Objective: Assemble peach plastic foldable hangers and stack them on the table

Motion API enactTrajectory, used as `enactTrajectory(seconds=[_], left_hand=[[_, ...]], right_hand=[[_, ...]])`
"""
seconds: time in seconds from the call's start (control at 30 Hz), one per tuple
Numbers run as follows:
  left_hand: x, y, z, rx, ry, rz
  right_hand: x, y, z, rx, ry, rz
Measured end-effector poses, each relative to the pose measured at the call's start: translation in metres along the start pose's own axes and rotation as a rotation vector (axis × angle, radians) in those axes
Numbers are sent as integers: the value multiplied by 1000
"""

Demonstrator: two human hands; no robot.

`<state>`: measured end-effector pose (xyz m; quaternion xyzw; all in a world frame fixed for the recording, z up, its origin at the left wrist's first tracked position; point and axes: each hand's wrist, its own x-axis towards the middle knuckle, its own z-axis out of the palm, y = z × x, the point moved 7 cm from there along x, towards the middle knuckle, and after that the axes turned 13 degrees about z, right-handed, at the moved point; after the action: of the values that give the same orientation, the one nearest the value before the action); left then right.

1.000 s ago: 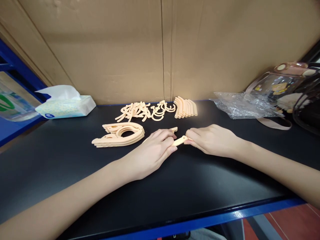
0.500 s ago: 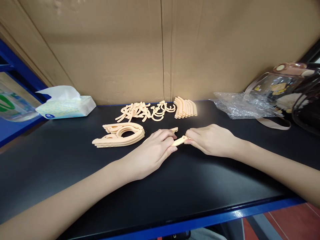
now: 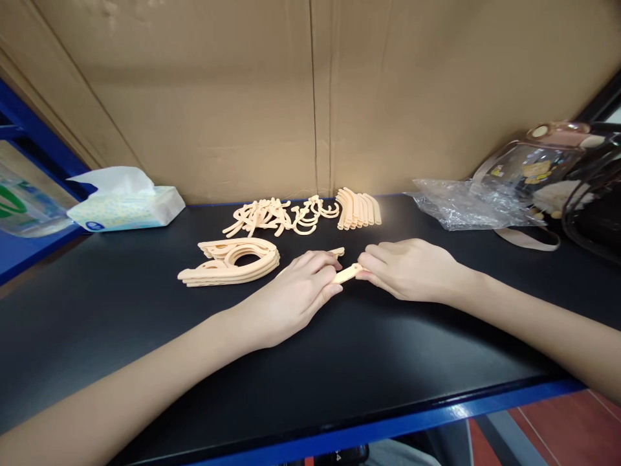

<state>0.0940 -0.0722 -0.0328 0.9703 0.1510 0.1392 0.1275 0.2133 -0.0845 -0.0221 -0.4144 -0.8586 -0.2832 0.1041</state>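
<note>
While both of your forearms rest on the black tabletop [image 3: 339, 362], your hands meet near its middle over one small peach plastic piece [image 3: 348, 273]. Your left hand [image 3: 291, 299] is curled narrow, thumb and fingertips pinching the piece's near end; another peach end [image 3: 336, 252] pokes out past its knuckles at about 1 o'clock, and you cannot tell whether that belongs to the same part. Your right hand [image 3: 412, 268] is also closed small, its fingertips gripping the far end of the piece from 3 o'clock. The piece lies low, just above or on the table; which one is unclear.

From your left hand, a stack of curved peach hangers [image 3: 231, 260] lies at 10 o'clock, close by. Farther back at 12 o'clock sits a loose heap of peach hooks [image 3: 279, 216], and just to its right a tidy row of peach bars [image 3: 359, 209]. A tissue pack [image 3: 125, 207] sits at 10 o'clock near the cardboard wall [image 3: 310, 97]. Crumpled clear plastic [image 3: 466, 204] and a transparent bag [image 3: 548, 171] lie at 2 o'clock.
</note>
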Motion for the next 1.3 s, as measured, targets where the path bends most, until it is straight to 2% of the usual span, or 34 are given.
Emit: enactTrajectory(seconds=[0.17, 0.4, 0.6, 0.83, 1.03, 1.3], left_hand=[[-1, 1, 0, 4, -24, 0], [0, 1, 0, 4, -32, 9], [0, 1, 0, -5, -27, 8], [0, 1, 0, -6, -26, 11], [0, 0, 0, 23, -23, 3], [0, -1, 2, 50, -47, 2]], right_hand=[[1, 1, 1, 53, -34, 13], [0, 7, 4, 249, -93, 85], [1, 10, 2, 354, -88, 106], [1, 12, -1, 368, -73, 128], [1, 14, 9, 518, -216, 196], [3, 15, 14, 622, -331, 239]])
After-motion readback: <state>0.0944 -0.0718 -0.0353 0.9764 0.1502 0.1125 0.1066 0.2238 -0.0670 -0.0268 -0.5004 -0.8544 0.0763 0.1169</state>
